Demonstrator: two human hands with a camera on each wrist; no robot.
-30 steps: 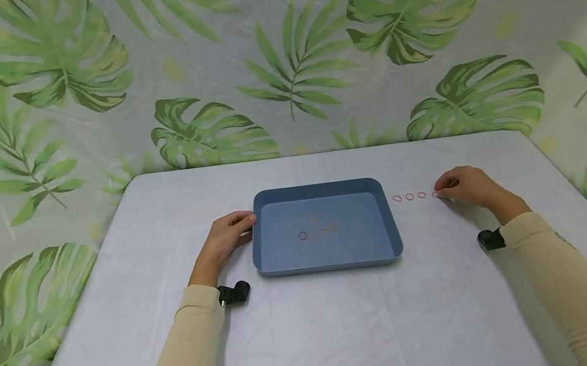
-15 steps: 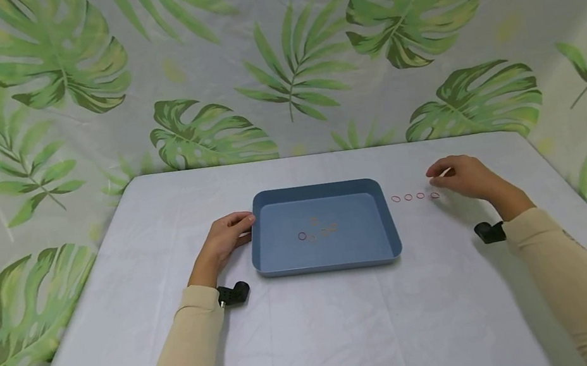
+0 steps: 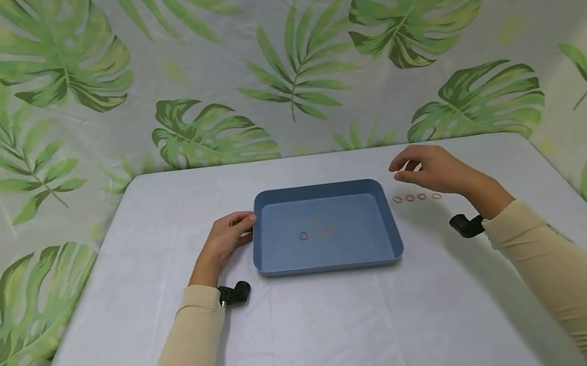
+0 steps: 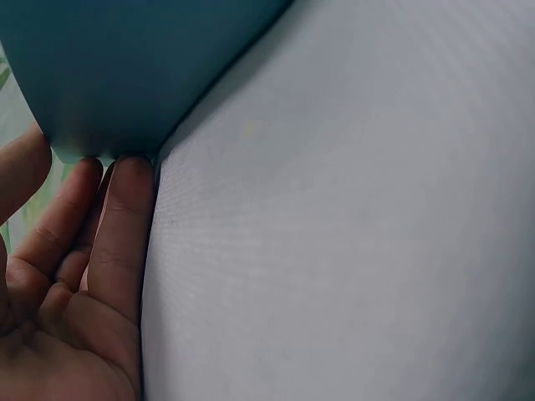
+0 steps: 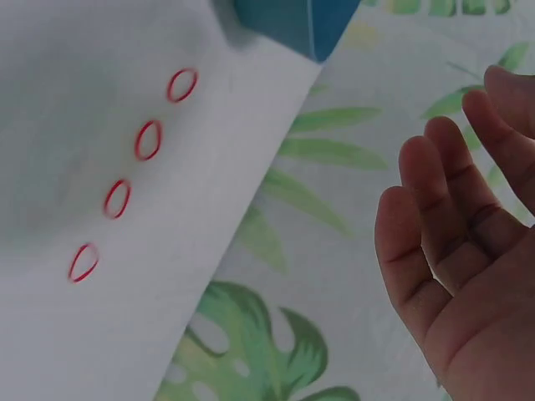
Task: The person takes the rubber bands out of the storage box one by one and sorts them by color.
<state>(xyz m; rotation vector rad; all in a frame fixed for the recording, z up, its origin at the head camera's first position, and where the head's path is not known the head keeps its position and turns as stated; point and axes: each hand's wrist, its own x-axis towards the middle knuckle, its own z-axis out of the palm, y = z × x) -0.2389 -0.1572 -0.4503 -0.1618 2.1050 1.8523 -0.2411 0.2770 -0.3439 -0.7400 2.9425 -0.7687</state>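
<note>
A shallow blue tray (image 3: 329,260) sits on the white-covered table. My left hand (image 3: 224,239) holds its left side, thumb at the rim and fingers (image 4: 121,225) against the outer wall. Inside lie one red rubber band (image 3: 303,236) and several faint orange-tan bands (image 3: 329,229). To the tray's right, small red rubber bands (image 3: 410,198) form a spaced row on the cloth; they also show in the right wrist view as thin loops (image 5: 117,199). My right hand (image 3: 435,170) is raised beyond that row, fingers loosely bent, with nothing seen in them.
A leaf-patterned cloth (image 3: 285,56) hangs behind the table (image 3: 328,331) and at both sides. Black wrist cameras (image 3: 236,293) sit at both sleeve cuffs. The tray's raised rim stands between the loose bands and those inside.
My right hand has released the rightmost red band in the row, lifted, and moved left toward the tray. The left hand and the tray stay in place.
</note>
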